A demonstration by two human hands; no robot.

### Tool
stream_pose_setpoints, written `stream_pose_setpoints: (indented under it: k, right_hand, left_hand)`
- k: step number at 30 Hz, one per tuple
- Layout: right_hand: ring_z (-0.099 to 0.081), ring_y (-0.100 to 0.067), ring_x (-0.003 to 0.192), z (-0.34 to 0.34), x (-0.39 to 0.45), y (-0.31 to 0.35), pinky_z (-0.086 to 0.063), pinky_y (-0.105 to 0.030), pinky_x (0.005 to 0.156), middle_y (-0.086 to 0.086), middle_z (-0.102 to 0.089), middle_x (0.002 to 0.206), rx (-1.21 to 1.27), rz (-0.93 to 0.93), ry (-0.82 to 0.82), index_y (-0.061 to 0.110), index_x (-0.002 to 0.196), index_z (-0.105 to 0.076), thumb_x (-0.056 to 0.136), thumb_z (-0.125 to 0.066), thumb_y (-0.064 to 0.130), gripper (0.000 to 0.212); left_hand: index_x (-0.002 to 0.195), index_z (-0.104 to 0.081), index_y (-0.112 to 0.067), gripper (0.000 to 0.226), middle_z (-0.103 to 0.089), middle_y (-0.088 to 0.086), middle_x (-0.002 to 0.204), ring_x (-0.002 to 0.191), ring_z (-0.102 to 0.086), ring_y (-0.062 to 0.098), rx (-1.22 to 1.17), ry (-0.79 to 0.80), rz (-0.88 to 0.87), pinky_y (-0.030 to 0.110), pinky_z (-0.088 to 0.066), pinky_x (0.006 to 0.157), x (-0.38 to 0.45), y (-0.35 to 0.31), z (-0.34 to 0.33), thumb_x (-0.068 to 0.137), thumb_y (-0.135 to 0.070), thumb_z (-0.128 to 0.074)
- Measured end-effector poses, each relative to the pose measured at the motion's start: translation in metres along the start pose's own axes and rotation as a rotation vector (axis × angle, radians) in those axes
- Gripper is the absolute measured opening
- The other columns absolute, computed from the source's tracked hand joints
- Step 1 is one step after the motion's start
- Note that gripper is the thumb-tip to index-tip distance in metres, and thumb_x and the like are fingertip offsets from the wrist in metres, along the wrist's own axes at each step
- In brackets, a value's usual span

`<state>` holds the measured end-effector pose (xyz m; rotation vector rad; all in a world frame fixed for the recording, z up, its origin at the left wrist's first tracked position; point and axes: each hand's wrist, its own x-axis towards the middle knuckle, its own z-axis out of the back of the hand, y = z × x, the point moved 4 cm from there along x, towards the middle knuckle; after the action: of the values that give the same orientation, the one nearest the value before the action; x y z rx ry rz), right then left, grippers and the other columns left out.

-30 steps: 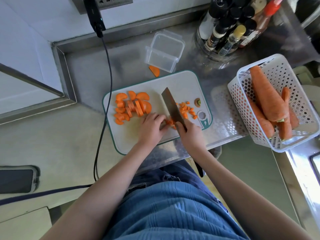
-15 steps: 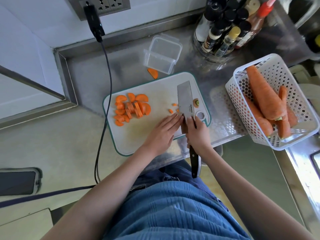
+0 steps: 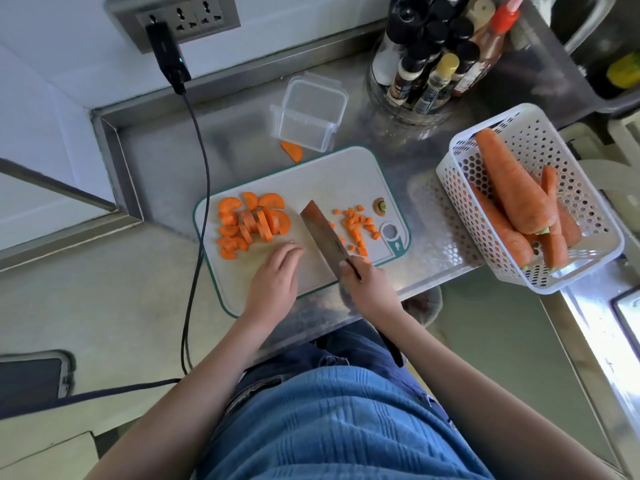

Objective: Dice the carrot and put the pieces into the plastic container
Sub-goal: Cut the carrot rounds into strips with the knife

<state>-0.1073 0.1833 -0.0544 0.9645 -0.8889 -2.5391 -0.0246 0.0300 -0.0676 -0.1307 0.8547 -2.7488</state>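
Orange carrot dice (image 3: 358,225) lie scattered on the white green-edged plastic cutting board (image 3: 332,178), right of the rectangular steel cleaver (image 3: 323,237) gripped by the right hand (image 3: 369,289). The left hand (image 3: 277,278) rests flat, fingers relaxed, beside half-moon carrot slices (image 3: 251,221). Farther back on the steel tabletop (image 3: 228,133), the clear plastic container (image 3: 310,114) stands.
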Motion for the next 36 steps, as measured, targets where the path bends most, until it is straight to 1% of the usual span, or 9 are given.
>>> stream_pose_setpoints:
  k: [5, 9, 15, 19, 24, 26, 29, 32, 36]
  right_hand:
    - [-0.053, -0.026, 0.072, 0.022, 0.01, -0.008, -0.038, -0.033, 0.061, -0.004, -0.056, 0.076, -0.009, -0.06, -0.092, 0.009, 0.092, -0.055, 0.102, -0.039, 0.032, 0.03]
    - [-0.051, -0.024, 0.063, 0.034, 0.003, -0.005, -0.039, -0.036, 0.058, -0.005, -0.056, 0.069, 0.078, -0.052, -0.218, 0.007, 0.087, -0.052, 0.102, -0.038, 0.032, 0.033]
    - [-0.048, -0.02, 0.062, 0.054, -0.018, -0.033, -0.035, -0.029, 0.054, -0.003, -0.054, 0.069, 0.249, -0.264, -0.494, 0.005, 0.086, -0.052, 0.102, -0.035, 0.033, 0.037]
    - [-0.05, -0.021, 0.061, 0.057, -0.023, -0.041, -0.035, -0.033, 0.055, -0.006, -0.055, 0.068, 0.236, -0.248, -0.484, 0.006, 0.082, -0.051, 0.102, -0.036, 0.032, 0.036]
    - [-0.052, -0.024, 0.06, 0.049, -0.026, -0.04, -0.04, -0.035, 0.053, -0.004, -0.054, 0.067, 0.191, -0.274, -0.454, 0.007, 0.083, -0.048, 0.102, -0.034, 0.035, 0.037]
    - [-0.052, -0.025, 0.061, 0.042, -0.025, -0.037, -0.036, -0.035, 0.052, -0.004, -0.053, 0.067, 0.176, -0.289, -0.432, 0.008, 0.085, -0.047, 0.102, -0.032, 0.035, 0.036]
    - [-0.054, -0.029, 0.064, 0.033, -0.021, -0.035, -0.034, -0.034, 0.054, -0.005, -0.055, 0.068, 0.166, -0.324, -0.435, 0.011, 0.085, -0.046, 0.102, -0.031, 0.037, 0.034]
    - [-0.055, -0.03, 0.065, 0.026, -0.02, -0.033, -0.036, -0.034, 0.054, -0.007, -0.057, 0.071, 0.152, -0.352, -0.434, 0.012, 0.087, -0.045, 0.103, -0.03, 0.037, 0.033]
    - [-0.053, -0.029, 0.065, 0.02, -0.018, -0.028, -0.035, -0.034, 0.052, -0.005, -0.054, 0.072, 0.106, -0.358, -0.404, 0.011, 0.089, -0.045, 0.103, -0.03, 0.038, 0.034]
  left_hand:
    - [0.107, -0.063, -0.002, 0.04, -0.059, 0.01, 0.115, 0.112, -0.052, 0.023, 0.022, 0.053, -0.061, 0.038, -0.051, 0.089, -0.001, -0.007, -0.009, 0.086, -0.011, -0.03]
    - [0.11, -0.065, 0.0, 0.04, -0.062, 0.013, 0.117, 0.116, -0.045, 0.022, 0.088, 0.136, -0.34, 0.042, -0.049, 0.095, 0.001, -0.026, -0.023, 0.084, -0.012, -0.038]
    - [0.143, -0.035, -0.015, 0.059, -0.039, 0.001, 0.147, 0.139, -0.03, 0.02, 0.449, 0.412, -0.63, 0.042, -0.011, 0.114, 0.019, -0.053, -0.065, 0.093, -0.043, -0.023]
    - [0.145, 0.004, -0.027, 0.059, 0.006, -0.008, 0.153, 0.141, 0.012, 0.014, 0.58, 0.469, -0.574, 0.047, 0.016, 0.111, 0.044, -0.048, -0.068, 0.09, -0.049, 0.004]
    - [0.148, -0.024, -0.018, 0.06, -0.025, 0.0, 0.154, 0.143, -0.019, 0.018, 0.509, 0.327, -0.606, 0.043, -0.011, 0.114, 0.073, -0.029, -0.057, 0.096, -0.047, -0.016]
    - [0.147, -0.024, -0.017, 0.057, -0.025, 0.002, 0.154, 0.142, -0.02, 0.021, 0.49, 0.259, -0.629, 0.042, -0.014, 0.114, 0.072, -0.024, -0.053, 0.095, -0.042, -0.023]
    - [0.145, -0.03, -0.008, 0.059, -0.03, 0.012, 0.151, 0.138, -0.028, 0.026, 0.324, 0.122, -0.441, 0.04, -0.027, 0.111, 0.061, -0.023, -0.043, 0.092, -0.033, -0.037]
    - [0.117, -0.055, -0.001, 0.039, -0.054, 0.017, 0.115, 0.104, -0.052, 0.033, 0.223, -0.031, -0.171, 0.043, -0.048, 0.086, 0.052, -0.016, -0.036, 0.086, -0.023, -0.06]
    - [0.084, -0.054, -0.006, 0.022, -0.053, 0.012, 0.085, 0.078, -0.055, 0.032, 0.146, -0.045, -0.036, 0.039, -0.045, 0.065, 0.063, -0.017, -0.031, 0.079, -0.017, -0.072]
